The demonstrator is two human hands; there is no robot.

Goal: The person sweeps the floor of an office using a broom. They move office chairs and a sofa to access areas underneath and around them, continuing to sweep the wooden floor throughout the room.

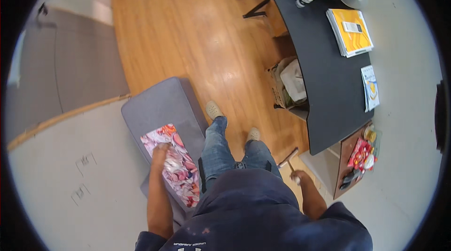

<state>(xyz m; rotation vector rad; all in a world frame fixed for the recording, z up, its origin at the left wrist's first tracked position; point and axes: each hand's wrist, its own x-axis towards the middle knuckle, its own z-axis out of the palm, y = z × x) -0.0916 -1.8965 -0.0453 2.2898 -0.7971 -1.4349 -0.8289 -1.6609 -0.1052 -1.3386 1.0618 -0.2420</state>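
On the grey padded bench (162,96) to my left lies a flat rectangular piece (187,186) printed in pink, red and white swirls. My left hand (161,152) rests over its upper left part, beside a whitish patch. Its fingers are too small and blurred to show whether they grip anything. Down by my right leg, my right hand (299,176) is closed around the handle of a T-shaped squeegee (288,158). The squeegee's crossbar points forward, above the floor.
A curved black desk (329,86) runs along the right, with yellow booklets (355,39) and a leaflet (371,89) on it. Under it stands a cardboard box (278,84) holding a white bag. A small brown table (345,164) carries a red packet (359,153) and a jar (369,134).
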